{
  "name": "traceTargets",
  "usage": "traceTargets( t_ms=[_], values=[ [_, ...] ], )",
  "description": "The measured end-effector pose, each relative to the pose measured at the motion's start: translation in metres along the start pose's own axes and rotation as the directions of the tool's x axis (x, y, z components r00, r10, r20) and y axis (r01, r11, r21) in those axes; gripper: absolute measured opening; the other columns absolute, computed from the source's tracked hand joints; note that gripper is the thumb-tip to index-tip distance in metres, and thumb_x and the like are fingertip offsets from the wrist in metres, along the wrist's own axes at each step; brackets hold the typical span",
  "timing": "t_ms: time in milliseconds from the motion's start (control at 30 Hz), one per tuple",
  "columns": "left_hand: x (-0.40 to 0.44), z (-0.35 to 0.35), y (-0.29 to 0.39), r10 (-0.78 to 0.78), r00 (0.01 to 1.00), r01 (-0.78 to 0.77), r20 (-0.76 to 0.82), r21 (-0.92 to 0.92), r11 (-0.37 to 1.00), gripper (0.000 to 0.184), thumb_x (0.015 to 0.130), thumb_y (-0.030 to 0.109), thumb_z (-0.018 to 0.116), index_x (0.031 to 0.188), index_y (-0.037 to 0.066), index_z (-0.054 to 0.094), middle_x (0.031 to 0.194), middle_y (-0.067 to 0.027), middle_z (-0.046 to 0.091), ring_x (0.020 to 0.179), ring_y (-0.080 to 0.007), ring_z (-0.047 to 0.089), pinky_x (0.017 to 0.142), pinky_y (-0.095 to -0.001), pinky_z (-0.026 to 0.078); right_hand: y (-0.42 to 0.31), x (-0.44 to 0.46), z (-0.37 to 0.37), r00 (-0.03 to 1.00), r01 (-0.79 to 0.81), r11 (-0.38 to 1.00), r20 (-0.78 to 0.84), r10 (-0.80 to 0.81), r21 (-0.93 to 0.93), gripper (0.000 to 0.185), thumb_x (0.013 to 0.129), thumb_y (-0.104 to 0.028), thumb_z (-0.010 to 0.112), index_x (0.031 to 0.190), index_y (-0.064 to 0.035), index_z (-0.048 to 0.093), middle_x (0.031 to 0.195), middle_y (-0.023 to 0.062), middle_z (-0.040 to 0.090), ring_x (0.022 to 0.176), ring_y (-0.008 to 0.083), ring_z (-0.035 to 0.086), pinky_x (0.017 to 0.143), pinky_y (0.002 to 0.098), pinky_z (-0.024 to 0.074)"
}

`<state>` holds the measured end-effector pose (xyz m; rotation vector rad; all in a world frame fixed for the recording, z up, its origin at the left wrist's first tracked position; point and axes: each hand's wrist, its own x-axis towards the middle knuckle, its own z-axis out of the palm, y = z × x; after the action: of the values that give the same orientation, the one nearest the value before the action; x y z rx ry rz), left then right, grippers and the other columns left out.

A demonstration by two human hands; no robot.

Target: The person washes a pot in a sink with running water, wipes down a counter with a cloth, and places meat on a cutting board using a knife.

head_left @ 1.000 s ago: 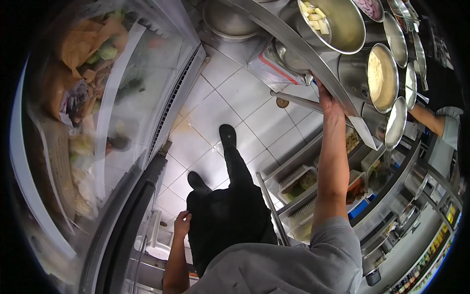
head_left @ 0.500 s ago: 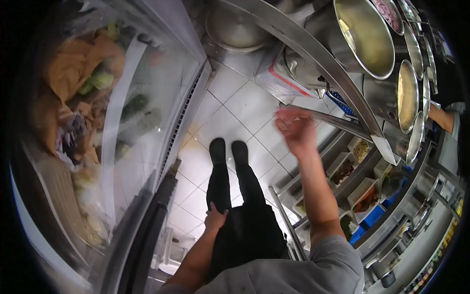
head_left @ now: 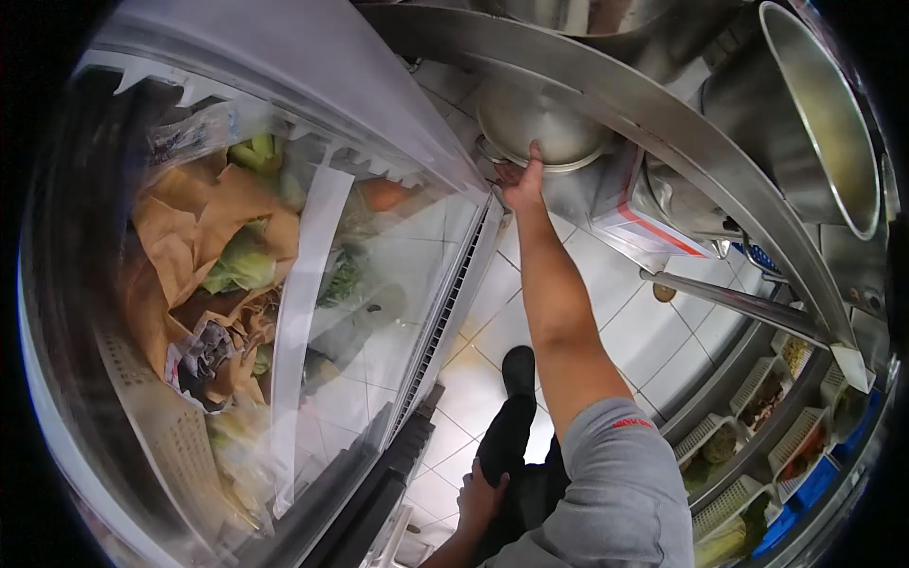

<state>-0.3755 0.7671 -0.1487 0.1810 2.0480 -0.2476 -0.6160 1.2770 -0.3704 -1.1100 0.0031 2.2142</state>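
My right arm stretches forward, and my right hand point(head_left: 524, 182) is at the near side of a large metal pot point(head_left: 535, 118) with a lid, close to its side handle point(head_left: 489, 150). The thumb points up and the fingers are apart. Whether they touch the pot or its handle, I cannot tell. My left hand point(head_left: 481, 497) rests low by my dark trouser leg point(head_left: 507, 445), with its fingers spread and nothing visible in it. To the left is a glass-fronted fridge door point(head_left: 417, 293), its edge just beside my right hand.
Behind the glass lie brown paper point(head_left: 180, 237), leafy greens point(head_left: 241, 260) and other vegetables. A curved steel counter edge point(head_left: 663, 123) runs above the tiled floor point(head_left: 615, 284). Tall pots point(head_left: 805, 123) stand on the right. Baskets of ingredients point(head_left: 800, 445) line the lower right.
My right hand has moved forward and left, from over the floor to beside the lidded pot. The view has shifted, bringing more of the fridge into sight. My left hand stays by my leg.
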Motion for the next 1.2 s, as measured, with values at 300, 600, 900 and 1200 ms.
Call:
traceTargets(
  t_ms=[300,600,900,1200],
  values=[
    [-0.017,0.021,0.006,0.06,0.997,-0.056,-0.04,0.097,0.994,0.082,0.083,0.057,0.058,0.143,0.009,0.028,0.117,-0.0281,0.053,0.103,-0.0432,0.058,0.087,-0.0518,0.047,-0.049,-0.003,-0.087,0.909,0.113,0.978,-0.379,-0.172,-0.173,0.077,0.075,-0.058,0.071,0.127,-0.0074,0.048,0.105,0.0121,0.056,0.07,0.028,0.056,0.061,0.0424,0.0415],
    [-0.019,0.04,-0.003,0.056,0.997,-0.06,0.047,0.112,0.992,0.081,0.084,0.053,0.059,0.143,0.008,0.027,0.125,-0.0265,0.048,0.111,-0.0448,0.052,0.092,-0.054,0.043,-0.077,-0.086,-0.115,0.774,0.104,0.936,-0.563,-0.289,-0.337,0.05,0.08,-0.043,0.074,0.089,0.0018,0.054,0.079,0.0074,0.051,0.057,0.0187,0.043,0.037,0.0308,0.0325],
    [0.09,0.023,0.055,0.369,0.856,-0.493,-0.362,-0.357,0.793,0.066,0.086,0.043,0.066,0.128,-0.004,0.049,0.123,-0.0286,0.055,0.117,-0.0356,0.054,0.099,-0.0384,0.041,-0.073,-0.126,-0.168,0.843,0.079,0.913,-0.462,-0.275,-0.4,0.053,0.084,-0.044,0.069,0.096,0.0056,0.054,0.078,0.0099,0.052,0.054,0.018,0.044,0.038,0.0309,0.0351],
    [0.271,-0.11,0.289,0.299,0.651,-0.718,-0.697,-0.44,0.539,0.087,0.076,0.057,0.069,0.125,-0.011,0.048,0.127,-0.0274,0.052,0.12,-0.0378,0.05,0.099,-0.0383,0.041,-0.022,-0.2,-0.227,0.941,0.091,0.95,-0.287,-0.181,-0.3,0.058,0.082,-0.047,0.071,0.098,0.0054,0.054,0.06,-0.0001,0.04,0.046,0.0122,0.038,0.04,0.029,0.0348]
  ],
)
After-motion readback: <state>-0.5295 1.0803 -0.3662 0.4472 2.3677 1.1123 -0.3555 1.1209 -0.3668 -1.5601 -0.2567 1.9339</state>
